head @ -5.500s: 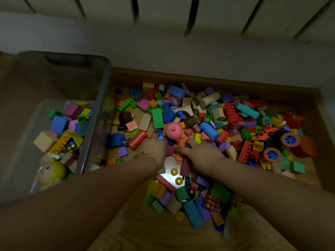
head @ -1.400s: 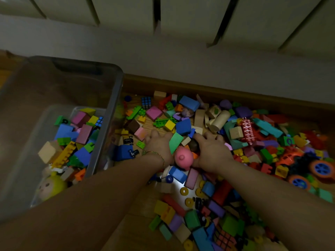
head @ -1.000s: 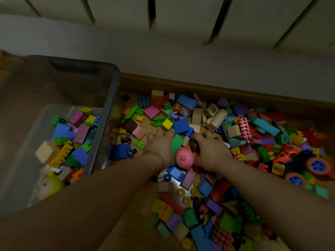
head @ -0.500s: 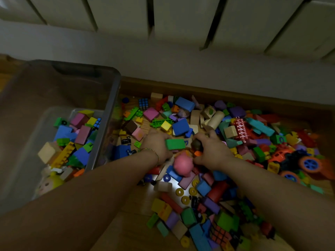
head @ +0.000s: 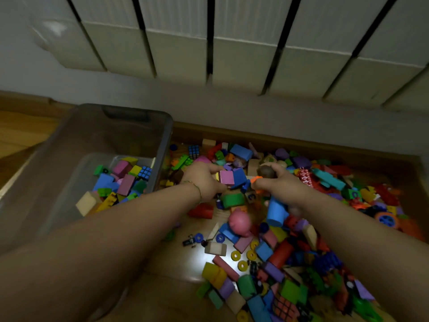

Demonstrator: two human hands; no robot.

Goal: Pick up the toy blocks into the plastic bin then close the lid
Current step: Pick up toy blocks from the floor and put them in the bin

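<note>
Head view: a pink block (head: 226, 177) is pinched by the left hand (head: 204, 180), and a brown round piece (head: 267, 171) is gripped in the right hand (head: 284, 185). Both are held above the toy blocks (head: 263, 251), which are heaped along the wall edge of the wooden floor (head: 181, 263), right of the plastic bin (head: 166, 140). Loosely bunched pieces could be dropped short of the bin's rim. A white radiator (head: 243, 54) is mounted above.

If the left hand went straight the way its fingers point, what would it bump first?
Probably the blue block, just beyond the pink block that the left hand pinches. Depth is unclear, so it might pass above it.
</note>
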